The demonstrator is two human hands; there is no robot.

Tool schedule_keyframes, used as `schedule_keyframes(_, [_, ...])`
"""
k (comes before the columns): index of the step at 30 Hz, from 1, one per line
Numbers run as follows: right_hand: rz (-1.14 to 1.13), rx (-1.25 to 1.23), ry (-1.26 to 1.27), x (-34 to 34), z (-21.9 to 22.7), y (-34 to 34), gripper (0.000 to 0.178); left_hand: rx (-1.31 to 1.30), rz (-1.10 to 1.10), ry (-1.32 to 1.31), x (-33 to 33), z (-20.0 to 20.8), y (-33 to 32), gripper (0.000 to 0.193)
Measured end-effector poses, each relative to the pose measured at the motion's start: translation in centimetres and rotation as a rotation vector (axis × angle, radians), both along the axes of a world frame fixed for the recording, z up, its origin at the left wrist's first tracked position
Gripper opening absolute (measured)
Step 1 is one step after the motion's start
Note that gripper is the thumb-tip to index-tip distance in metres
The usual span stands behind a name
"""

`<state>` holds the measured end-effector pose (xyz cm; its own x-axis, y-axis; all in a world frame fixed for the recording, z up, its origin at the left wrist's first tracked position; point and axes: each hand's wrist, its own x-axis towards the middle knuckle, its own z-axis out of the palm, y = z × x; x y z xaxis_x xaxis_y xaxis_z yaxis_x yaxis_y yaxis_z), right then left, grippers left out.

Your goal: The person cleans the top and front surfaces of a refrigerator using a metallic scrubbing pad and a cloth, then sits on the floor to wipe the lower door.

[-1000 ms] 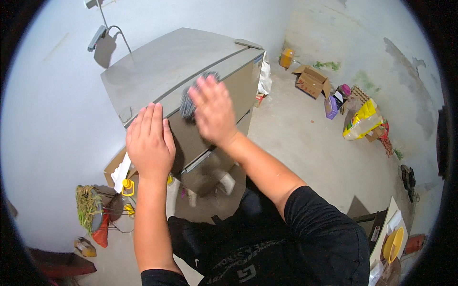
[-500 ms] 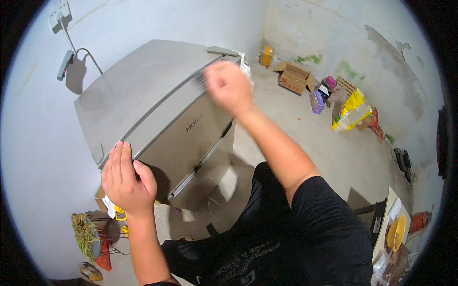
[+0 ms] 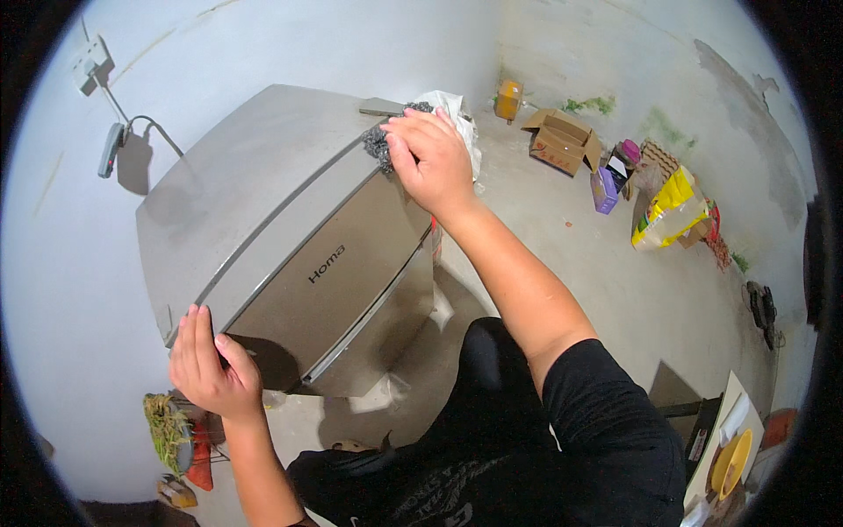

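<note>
A grey refrigerator (image 3: 263, 184) stands against the wall in front of me, its flat top and glossy door front both showing. My left hand (image 3: 215, 360) lies with fingers stretched over the door's upper edge at the left corner, holding nothing. At the far right end of that edge my right hand (image 3: 435, 167) presses a dark grey, fuzzy cleaning cloth (image 3: 378, 149) against the door's top. The cloth bulges out beyond the fingers; the palm covers the rest of it.
A white plastic bag (image 3: 470, 132) hangs behind the refrigerator's right corner. Along the right wall sit an open cardboard box (image 3: 562, 145), a purple box (image 3: 604, 191) and a yellow bag (image 3: 672, 211). A wall socket (image 3: 92, 66) with a cable is at upper left; a yellow bowl (image 3: 731, 464) is at lower right.
My right hand was blurred and fist-like; now its fingers lie over the cloth at the refrigerator's right end. The left hand stays at the left corner. The view has shifted slightly.
</note>
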<state>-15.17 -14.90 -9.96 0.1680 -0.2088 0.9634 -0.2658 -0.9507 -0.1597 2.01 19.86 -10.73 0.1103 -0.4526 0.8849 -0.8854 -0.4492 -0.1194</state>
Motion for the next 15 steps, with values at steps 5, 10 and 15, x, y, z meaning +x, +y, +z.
schedule_keyframes(5, [0.327, 0.045, 0.105, 3.9, -2.3, 10.5, 0.032, -0.003, 0.046, -0.026, 0.0, -0.2, -0.2, 0.035])
schedule_keyframes(10, [0.303, -0.094, 0.167, 4.9, -5.4, 12.3, 0.058, 0.06, 0.115, -0.072, -0.1, -0.3, 0.4, 0.035])
schedule_keyframes(15, [0.125, 0.353, -0.075, 3.0, -7.1, 3.7, 0.065, 0.055, 0.086, -0.034, 0.3, -0.1, -0.5, 0.038])
